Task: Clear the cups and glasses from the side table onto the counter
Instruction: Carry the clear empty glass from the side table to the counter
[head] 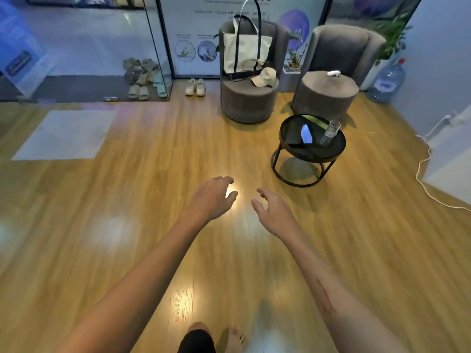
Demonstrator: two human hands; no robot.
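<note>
Glass (pixel 330 133) upright on side table (pixel 293 149) | left hand (pixel 212 198), right hand (pixel 274 208): grip released, empty

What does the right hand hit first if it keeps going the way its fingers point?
Probably nothing near: the right hand is open, fingers aimed up-left over bare floor, left of the side table. Depth is unclear.

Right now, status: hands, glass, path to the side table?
Left hand and right hand open, empty, out over bare floor. One clear glass upright on the black side table, right side, untouched. Nothing between hands and table.
</note>
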